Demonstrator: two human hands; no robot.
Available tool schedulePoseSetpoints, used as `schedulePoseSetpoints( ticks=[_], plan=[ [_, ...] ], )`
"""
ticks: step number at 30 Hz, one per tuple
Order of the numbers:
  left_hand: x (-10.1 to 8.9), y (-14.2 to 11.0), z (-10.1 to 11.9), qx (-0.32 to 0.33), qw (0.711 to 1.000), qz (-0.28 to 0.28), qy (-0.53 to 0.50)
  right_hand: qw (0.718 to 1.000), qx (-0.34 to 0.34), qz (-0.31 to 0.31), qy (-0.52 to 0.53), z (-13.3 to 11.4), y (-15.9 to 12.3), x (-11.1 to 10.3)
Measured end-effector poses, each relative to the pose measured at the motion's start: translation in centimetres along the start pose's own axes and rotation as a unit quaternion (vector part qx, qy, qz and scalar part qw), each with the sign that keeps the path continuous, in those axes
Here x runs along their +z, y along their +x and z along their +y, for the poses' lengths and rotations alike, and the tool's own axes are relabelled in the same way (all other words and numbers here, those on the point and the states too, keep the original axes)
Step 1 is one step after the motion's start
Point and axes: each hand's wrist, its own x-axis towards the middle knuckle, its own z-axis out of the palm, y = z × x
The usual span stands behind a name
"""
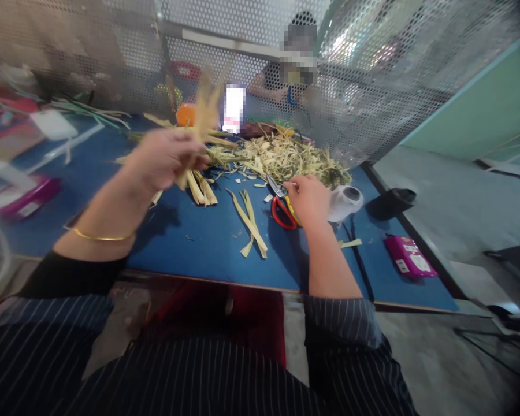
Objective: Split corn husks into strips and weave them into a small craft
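Observation:
My left hand (169, 159) is raised over the table with its fingers closed around a bundle of dry, pale yellow husk strips (205, 112). The upper part of the bundle is smeared by motion. At the scissors (282, 211), which have red and yellow on their handles, my right hand (309, 196) has its fingers curled together. Part of the scissors is covered by that hand, and what its fingers pinch cannot be made out. Two loose strips (252, 225) cross on the table between my hands. More strips (203, 189) lie just beyond my left hand.
A heap of husk scraps (294, 153) lies at the back of the blue table (212, 248). A white roll (346, 201), a black cylinder (392, 203) and a purple packet (409, 256) are on the right. Behind a perforated metal screen (251, 40) sits another person.

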Motion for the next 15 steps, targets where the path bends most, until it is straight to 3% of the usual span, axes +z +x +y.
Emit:
schedulePoseSetpoints(
  ticks=[1,2,5,7,9,15],
  plan=[
    [2.5,-0.6,-0.5,-0.028,0.995,-0.071,-0.060,0.996,-0.017,0.015,0.089,-0.4,-0.1,0.0],
    [4.6,-1.1,-1.1,-0.056,0.987,-0.093,-0.115,0.981,-0.032,0.018,0.192,-1.0,-0.2,0.1],
    [8.6,-1.9,-3.1,-0.129,0.965,-0.133,-0.184,0.880,0.006,-0.062,0.470,-2.6,-0.7,1.1],
    [9.3,-1.9,-4.5,-0.145,0.959,-0.147,-0.194,0.814,0.045,-0.109,0.569,-3.4,-1.1,2.0],
    [9.4,-1.7,-5.5,-0.145,0.957,-0.169,-0.186,0.774,0.067,-0.118,0.619,-3.9,-1.3,2.7],
    [9.2,-1.8,-6.3,-0.125,0.961,-0.190,-0.155,0.753,0.104,-0.089,0.643,-3.9,-1.4,3.0]
  ],
)
